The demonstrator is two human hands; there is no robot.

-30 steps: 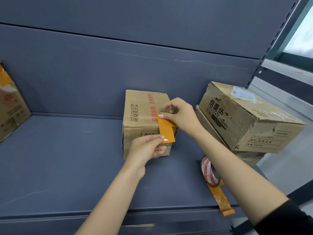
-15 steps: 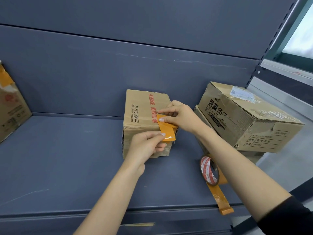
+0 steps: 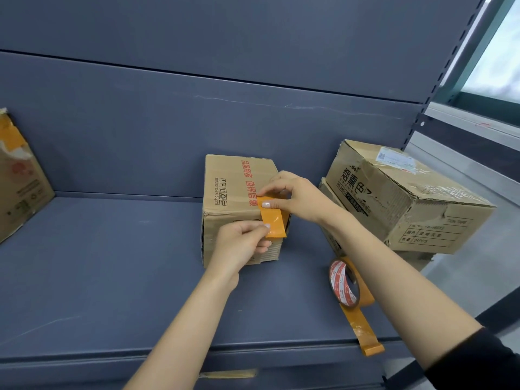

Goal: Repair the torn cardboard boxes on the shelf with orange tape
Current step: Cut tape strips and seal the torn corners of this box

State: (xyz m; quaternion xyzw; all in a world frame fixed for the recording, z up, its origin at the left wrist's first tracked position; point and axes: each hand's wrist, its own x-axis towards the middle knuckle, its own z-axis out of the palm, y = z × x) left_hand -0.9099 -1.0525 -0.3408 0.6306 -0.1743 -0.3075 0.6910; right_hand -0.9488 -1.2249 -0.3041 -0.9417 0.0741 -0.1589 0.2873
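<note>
small box [image 3: 236, 192]: sits on the grey shelf [image 3: 112, 277] against the back panel, red print on top, its front right corner edge the spot being mended. every place below is given from this box.
tape strip [image 3: 272, 220]: a short orange piece lying over the box's front right top edge, upper end on the top face, lower end hanging down the front face and not yet flat.
right hand [image 3: 292, 195]: over the box's right top edge, thumb and forefinger closed in a pinch on the strip's upper end, pressing it to the cardboard.
left hand [image 3: 242, 243]: in front of the box's front face, fingers curled, thumb and forefinger pinching the strip's lower left edge.
just changed: over the last second the strip's upper end has been drawn from the front edge up onto the top face, and the left hand has risen to meet the lower end; the box and roll have stayed put.
meaning for the task: the strip now looks anchored on top, so the likely next step is smoothing the lower end down the front; i cannot see the tear itself.
tape roll [image 3: 347, 285]: stands on edge to the box's right and nearer the shelf's front, a loose tail trailing over the lip.
stacked boxes [image 3: 399, 192]: two worn cartons right of the box, top one tilted.
far box [image 3: 19, 187]: well to the box's left, orange tape on its torn top.
</note>
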